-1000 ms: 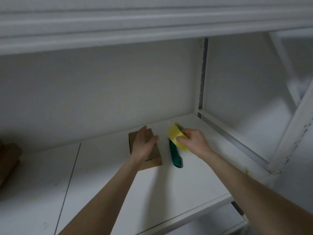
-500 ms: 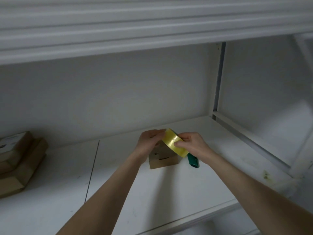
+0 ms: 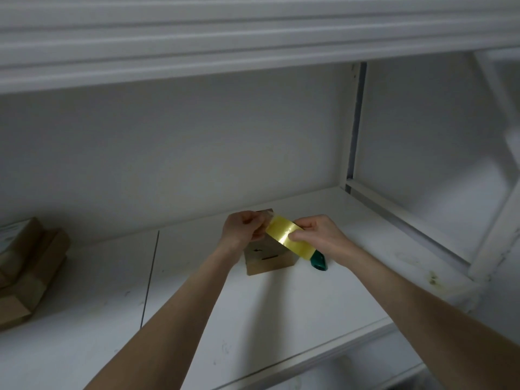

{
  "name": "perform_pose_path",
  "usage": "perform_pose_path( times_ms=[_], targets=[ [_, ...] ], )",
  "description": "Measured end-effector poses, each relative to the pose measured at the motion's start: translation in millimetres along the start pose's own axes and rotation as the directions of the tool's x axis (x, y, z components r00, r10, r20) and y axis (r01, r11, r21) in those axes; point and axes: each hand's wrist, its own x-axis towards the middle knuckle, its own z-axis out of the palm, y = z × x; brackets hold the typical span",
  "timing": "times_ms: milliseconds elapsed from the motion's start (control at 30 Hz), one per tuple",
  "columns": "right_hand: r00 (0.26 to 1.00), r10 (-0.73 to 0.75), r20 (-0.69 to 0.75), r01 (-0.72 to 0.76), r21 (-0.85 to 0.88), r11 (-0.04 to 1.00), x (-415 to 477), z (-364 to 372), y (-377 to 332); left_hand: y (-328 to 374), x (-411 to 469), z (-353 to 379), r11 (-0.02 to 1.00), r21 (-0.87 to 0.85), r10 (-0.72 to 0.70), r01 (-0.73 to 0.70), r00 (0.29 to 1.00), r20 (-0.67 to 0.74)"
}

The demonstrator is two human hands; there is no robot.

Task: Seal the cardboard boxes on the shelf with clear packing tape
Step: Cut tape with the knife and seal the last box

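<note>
A yellowish roll of clear packing tape (image 3: pixel 288 239) is held above a small cardboard box (image 3: pixel 268 258) on the white shelf (image 3: pixel 281 319). My right hand (image 3: pixel 318 237) grips the roll from the right. My left hand (image 3: pixel 243 230) pinches the loose end of the tape at the roll's left edge, fingers curled. The box lies flat under both hands, partly hidden by them.
A green-handled tool (image 3: pixel 319 261) lies on the shelf just right of the box. A stack of cardboard boxes (image 3: pixel 25 271) sits at the far left. A white upright post (image 3: pixel 353 125) and side rail (image 3: pixel 405 223) bound the shelf on the right.
My left hand left the top of the box and came up to the roll, taking hold of the tape end. My right hand lifted the roll over the box. The view shifted right.
</note>
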Motion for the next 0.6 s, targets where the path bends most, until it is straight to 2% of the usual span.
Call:
perform_pose_path(
  times_ms=[133,233,433,600],
  targets=[
    [1.0,0.027,-0.011,-0.026,0.061,0.998,-3.5,-2.0,0.8,0.6,-3.8,0.6,0.997,-0.075,-0.016,0.022,0.996,0.082],
    [0.999,0.047,-0.027,-0.045,0.078,0.996,-5.2,-1.8,0.4,4.1,-4.9,1.5,0.999,-0.038,0.002,0.004,0.989,0.15],
    [0.998,0.054,-0.04,-0.053,0.028,0.998,-7.1,-2.0,-1.0,5.3,-3.3,6.9,1.0,-0.008,-0.022,0.022,0.998,0.065],
    [0.995,0.028,-0.095,-0.037,-0.095,0.995,-1.7,-1.7,-5.2,9.4,-4.8,8.8,0.996,-0.076,-0.03,0.036,0.997,0.077]
  ],
)
